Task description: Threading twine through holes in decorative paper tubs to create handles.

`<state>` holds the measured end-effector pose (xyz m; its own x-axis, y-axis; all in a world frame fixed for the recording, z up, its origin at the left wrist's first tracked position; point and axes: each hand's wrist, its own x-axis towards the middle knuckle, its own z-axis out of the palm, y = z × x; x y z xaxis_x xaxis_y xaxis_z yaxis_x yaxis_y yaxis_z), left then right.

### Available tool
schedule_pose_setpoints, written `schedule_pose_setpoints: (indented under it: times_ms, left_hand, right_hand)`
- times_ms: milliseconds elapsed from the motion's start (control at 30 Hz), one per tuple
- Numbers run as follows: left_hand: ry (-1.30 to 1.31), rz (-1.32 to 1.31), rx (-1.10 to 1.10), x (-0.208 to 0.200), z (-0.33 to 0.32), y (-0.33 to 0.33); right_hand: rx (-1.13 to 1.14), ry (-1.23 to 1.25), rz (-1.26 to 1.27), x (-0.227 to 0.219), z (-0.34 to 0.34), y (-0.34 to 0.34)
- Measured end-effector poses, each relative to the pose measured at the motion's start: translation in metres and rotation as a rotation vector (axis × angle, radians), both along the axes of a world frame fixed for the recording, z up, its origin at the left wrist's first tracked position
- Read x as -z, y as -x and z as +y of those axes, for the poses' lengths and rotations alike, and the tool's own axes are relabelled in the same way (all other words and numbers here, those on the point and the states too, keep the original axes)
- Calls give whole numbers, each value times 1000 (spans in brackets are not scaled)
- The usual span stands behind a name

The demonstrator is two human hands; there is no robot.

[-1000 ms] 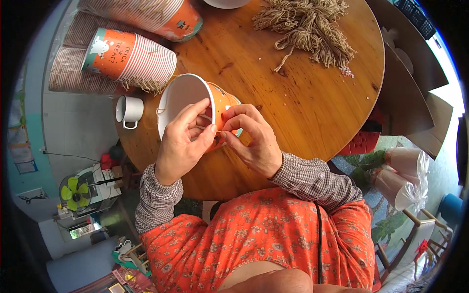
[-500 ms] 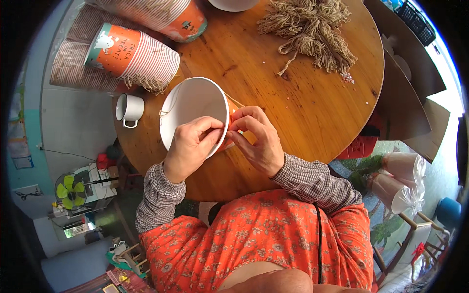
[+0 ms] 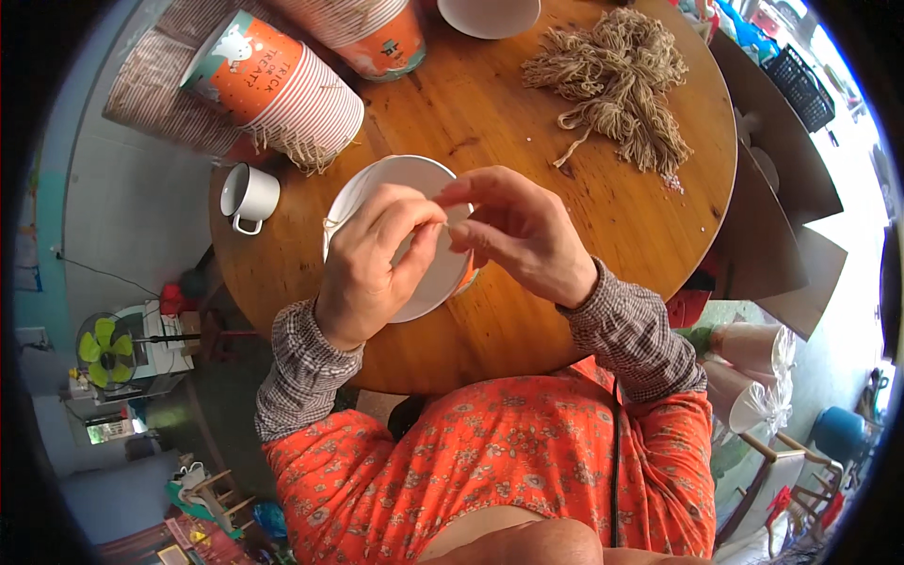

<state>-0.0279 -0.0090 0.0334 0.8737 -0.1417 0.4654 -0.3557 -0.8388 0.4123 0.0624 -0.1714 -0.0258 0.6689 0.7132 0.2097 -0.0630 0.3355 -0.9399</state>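
A round paper bucket (image 3: 424,297), white inside and orange outside, stands on the table in front of me with its mouth tilted toward me. A thin beige cord (image 3: 329,224) is fastened at the left of its rim. Above the mouth, my left hand (image 3: 372,259) is closed, thumb and forefinger pinching what looks like the cord's pale end. My right hand (image 3: 532,231) meets it from the right, forefinger arched and thumb pressed close to a finger below. Whatever lies between the right fingertips is too small to make out.
Stacked orange-and-striped buckets (image 3: 306,99) lie at the far left, beige cords draped over them. Beside them sits a white enamel mug (image 3: 251,196). A heap of beige cords (image 3: 617,85) lies far right; a white bowl-shaped container (image 3: 490,14) is at the back. Cardboard boxes (image 3: 767,226) flank the table.
Both hands have lifted from the bucket's right rim to above its mouth. The right hand has moved slightly right, its forefinger now arched higher. The whole view has shifted a little.
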Motion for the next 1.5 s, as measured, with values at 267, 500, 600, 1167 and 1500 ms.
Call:
schedule_pose_setpoints:
  times_ms: [267,500,600,1167,1500]
  left_hand:
    - [112,-115,-60,14,1,7]
    - [132,-84,-38,18,-2,18]
    - [137,-41,-53,20,0,23]
    - [76,-65,-73,18,11,16]
    - [-184,-202,-21,8,4,6]
  right_hand:
    - [108,81,14,-8,2,-29]
    - [-292,457,112,30,30,-73]
    - [-430,507,160,26,37,-75]
    - [-246,436,-368,5,-18,-35]
    - [-156,248,-13,-27,-5,-4]
